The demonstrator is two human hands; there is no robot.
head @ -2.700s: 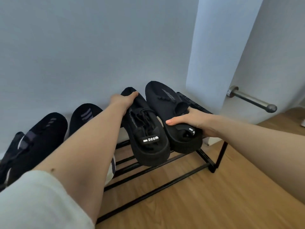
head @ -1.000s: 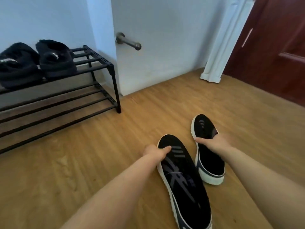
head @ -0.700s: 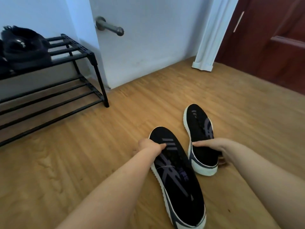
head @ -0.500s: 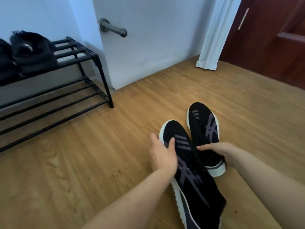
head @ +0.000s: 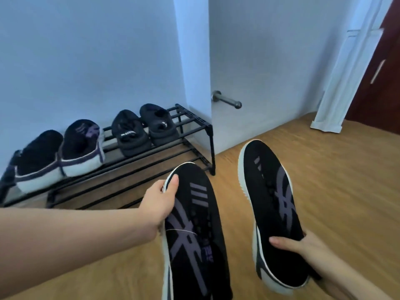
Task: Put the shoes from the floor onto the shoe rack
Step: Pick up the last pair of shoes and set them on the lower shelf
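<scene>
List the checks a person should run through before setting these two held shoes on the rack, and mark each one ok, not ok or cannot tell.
1. Left hand has a grip on the left shoe: ok.
2. Right hand has a grip on the right shoe: ok.
3. Top shelf has room for another pair: not ok, two pairs nearly fill it.
4. Lower shelf is free: ok where visible.
5. Path from the shoes to the rack is clear: ok.

Left hand (head: pixel 159 202): mine, bare, no ring or glove I can see
Right hand (head: pixel 311 252): bare too
Forearms: both uncovered, no sleeve showing
Wrists: nothing worn
</scene>
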